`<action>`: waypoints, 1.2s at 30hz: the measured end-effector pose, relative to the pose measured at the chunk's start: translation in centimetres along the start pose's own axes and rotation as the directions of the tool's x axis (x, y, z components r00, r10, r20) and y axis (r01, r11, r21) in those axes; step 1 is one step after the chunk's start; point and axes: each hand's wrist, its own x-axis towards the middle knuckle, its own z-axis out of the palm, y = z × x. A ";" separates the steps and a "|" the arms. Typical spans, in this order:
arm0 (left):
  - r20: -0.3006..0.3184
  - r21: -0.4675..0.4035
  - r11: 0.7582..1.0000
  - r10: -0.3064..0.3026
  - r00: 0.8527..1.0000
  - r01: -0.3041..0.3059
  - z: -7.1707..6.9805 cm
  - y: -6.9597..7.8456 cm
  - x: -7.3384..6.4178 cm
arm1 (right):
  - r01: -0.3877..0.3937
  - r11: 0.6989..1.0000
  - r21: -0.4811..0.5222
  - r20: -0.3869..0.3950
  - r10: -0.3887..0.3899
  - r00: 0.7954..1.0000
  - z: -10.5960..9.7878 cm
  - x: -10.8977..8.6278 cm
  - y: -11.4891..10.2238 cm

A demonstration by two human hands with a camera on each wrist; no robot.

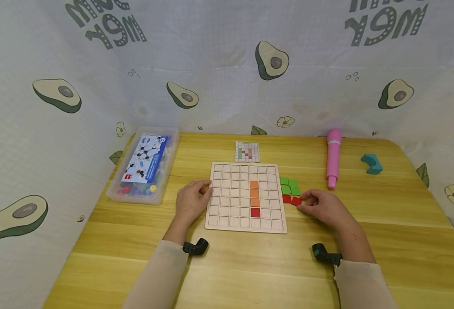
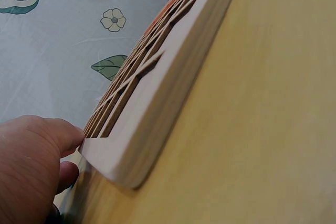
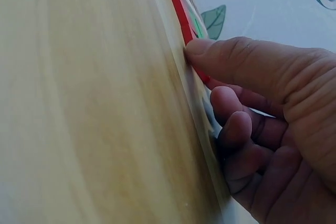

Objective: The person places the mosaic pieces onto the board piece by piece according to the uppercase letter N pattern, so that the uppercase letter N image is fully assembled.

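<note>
A pale wooden grid board (image 1: 221, 220) lies on the table, with three orange tiles (image 1: 254, 193) and a red tile (image 1: 255, 212) in one column. My left hand (image 1: 190, 198) touches the board's left edge with thumb and index finger; the thumb (image 2: 68, 136) shows at its rim in the left wrist view. Right of the board, my right hand (image 1: 324, 207) pinches a loose red tile (image 1: 296, 201) by its edge between thumb and index finger. Another red tile (image 1: 286, 198) sits beside it, below several green tiles (image 1: 290, 186).
A small pattern card (image 1: 247, 152) lies behind the board. At the left stands a clear plastic box (image 1: 112, 194) of colored parts. To the right are a pink microphone-shaped object (image 1: 333, 156) and a teal arch block (image 1: 371, 164). A patterned curtain (image 1: 227, 86) hangs behind the table.
</note>
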 end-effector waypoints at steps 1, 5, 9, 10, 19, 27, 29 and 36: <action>0.000 0.001 1.000 0.001 1.000 -0.001 0.0 0.0 0.0 | 0.002 1.000 -0.004 0.001 -0.002 1.000 0.0 0.0 0.0; 0.002 0.006 1.000 -0.002 1.000 0.002 0.1 0.0 0.0 | 0.012 1.000 -0.016 0.005 -0.012 1.000 -0.1 0.0 0.1; 0.003 0.009 1.000 -0.003 1.000 0.003 0.2 -0.1 0.1 | 0.017 1.000 -0.019 0.014 -0.016 1.000 -0.2 -0.2 0.0; 0.003 0.010 1.000 -0.003 1.000 0.003 0.2 -0.1 0.1 | 0.018 1.000 -0.017 0.016 -0.018 1.000 -0.2 -0.2 0.0; 0.008 0.015 1.000 -0.005 1.000 0.005 0.3 -0.1 0.1 | 0.075 0.996 -0.055 0.005 -0.075 0.997 -0.3 -0.5 -0.7; 0.008 0.007 1.000 -0.005 1.000 0.005 0.2 -0.1 -0.1 | 0.152 0.986 -0.061 0.011 -0.152 0.988 0.4 -0.7 -2.2; 0.004 0.003 1.000 -0.003 1.000 0.003 0.1 -0.1 -0.1 | 0.160 0.985 -0.058 0.014 -0.160 0.987 0.7 -0.7 -2.6; 0.000 -0.001 1.000 -0.001 1.000 0.001 0.1 -0.1 0.0 | 0.212 0.974 -0.075 0.008 -0.212 0.977 1.7 -0.7 -4.1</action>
